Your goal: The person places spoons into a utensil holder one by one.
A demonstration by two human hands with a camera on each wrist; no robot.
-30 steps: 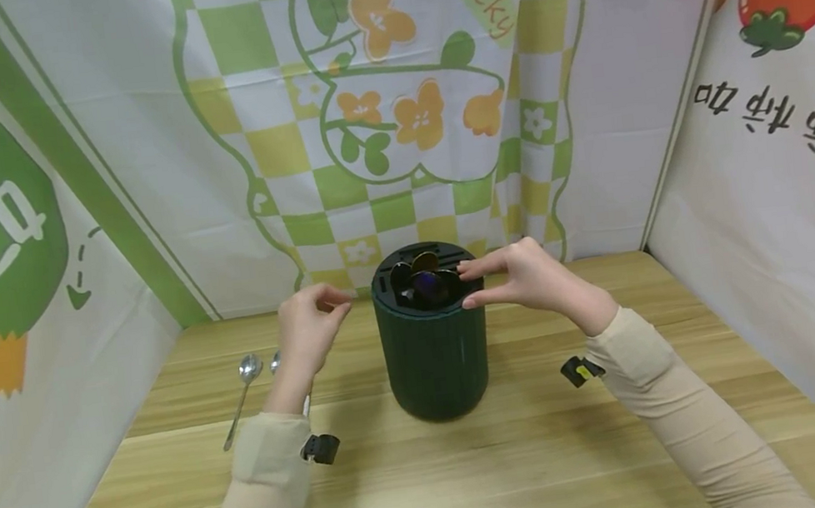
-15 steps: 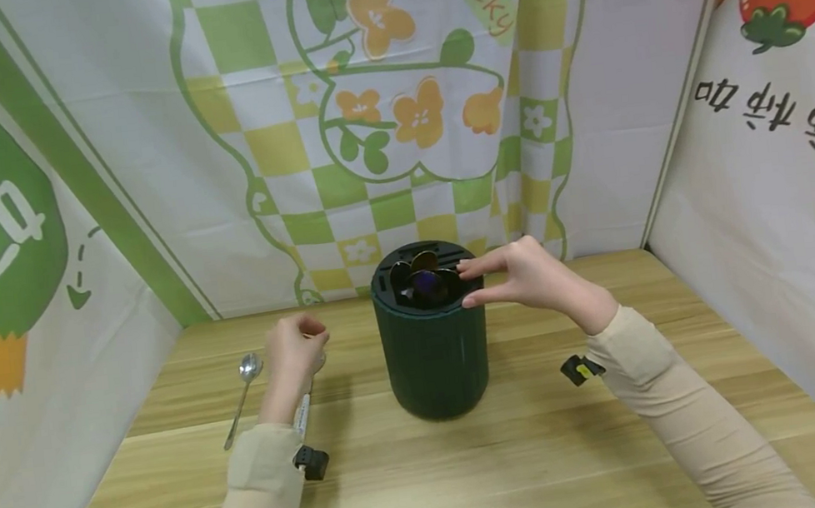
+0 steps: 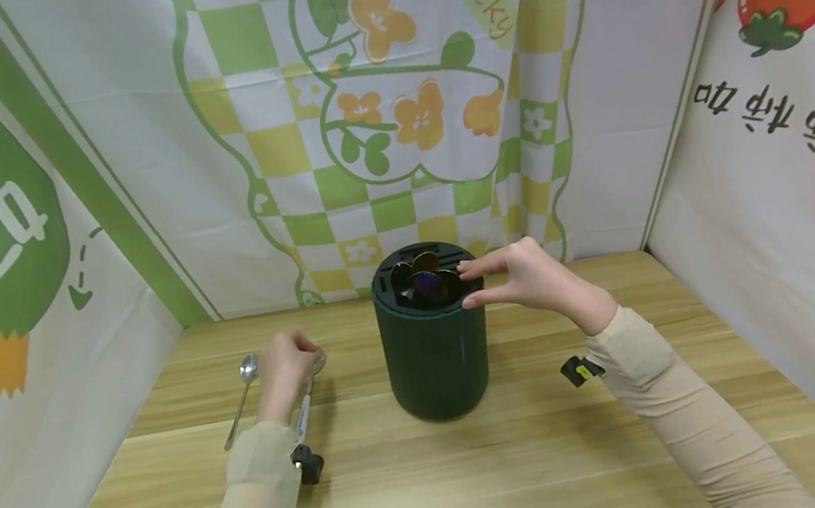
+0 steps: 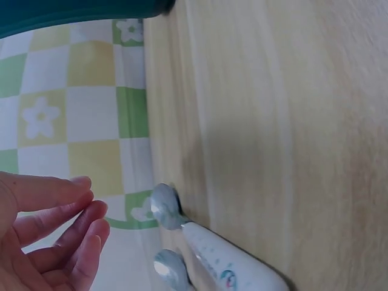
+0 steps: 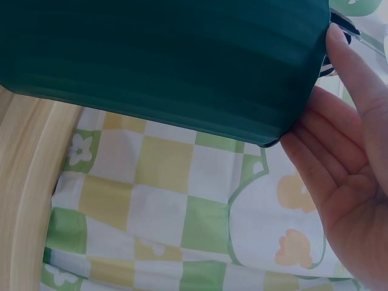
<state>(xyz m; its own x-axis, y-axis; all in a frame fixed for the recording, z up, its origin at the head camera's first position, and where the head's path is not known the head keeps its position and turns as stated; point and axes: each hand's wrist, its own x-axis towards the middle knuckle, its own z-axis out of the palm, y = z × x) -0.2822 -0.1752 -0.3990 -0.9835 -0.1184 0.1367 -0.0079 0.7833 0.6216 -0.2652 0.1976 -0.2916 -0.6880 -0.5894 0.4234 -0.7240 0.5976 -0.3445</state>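
My left hand [image 3: 287,370] is above the table beside a spoon with a white patterned handle [image 3: 304,417]. Its fingers are loosely bent, with nothing between thumb and fingertips in the left wrist view. Further left lies a plain metal spoon [image 3: 241,400]. A dark green ribbed utensil holder [image 3: 437,368] stands upright mid-table. Several dark, shiny spoon bowls [image 3: 429,285] stick up from its slotted black top, one with a golden tint. My right hand [image 3: 531,278] touches the holder's right rim with fairly straight fingers and thumb; the right wrist view shows them at its edge.
The wooden table [image 3: 434,486] carries the holder and both spoons. A green and yellow checkered curtain [image 3: 300,174] hangs behind it. White printed cloth walls [image 3: 771,196] close in the sides.
My left hand has moved left and down, away from the holder toward the white-handled spoon, holding nothing. My right hand has stayed at the holder's rim.
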